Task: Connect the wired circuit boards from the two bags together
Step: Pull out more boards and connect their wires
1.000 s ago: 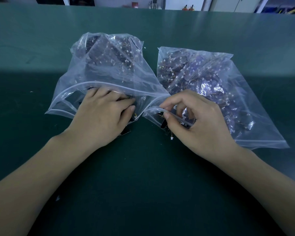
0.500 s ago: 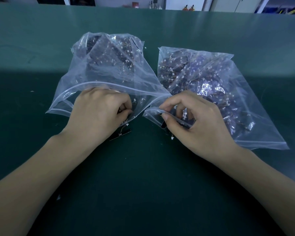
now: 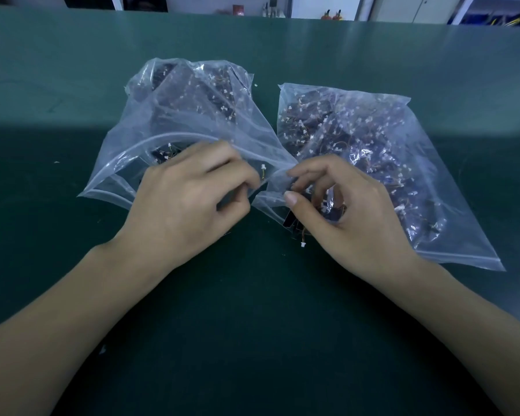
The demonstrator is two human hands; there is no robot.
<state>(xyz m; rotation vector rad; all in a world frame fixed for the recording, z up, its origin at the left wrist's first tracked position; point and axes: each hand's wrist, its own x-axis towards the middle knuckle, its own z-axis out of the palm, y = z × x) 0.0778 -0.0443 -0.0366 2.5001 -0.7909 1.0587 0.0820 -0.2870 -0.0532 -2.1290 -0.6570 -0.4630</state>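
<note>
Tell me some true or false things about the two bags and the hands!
1. Two clear plastic bags lie on a green table. True.
2. The left bag is zipped shut. False: its mouth gapes open towards the person.
3. Both hands are at the bag mouths. True: left hand, right hand.
4. The right bag is empty. False: it is full of dark boards with small white connectors.
5. A small white connector lies on the table by the right hand. True.

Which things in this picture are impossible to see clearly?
Head view:
- Left hand: the curled fingers hide what they grip at the left bag mouth.
- Right hand: it covers the circuit board under it.
- Right bag: glare and small size blur its boards.
</note>
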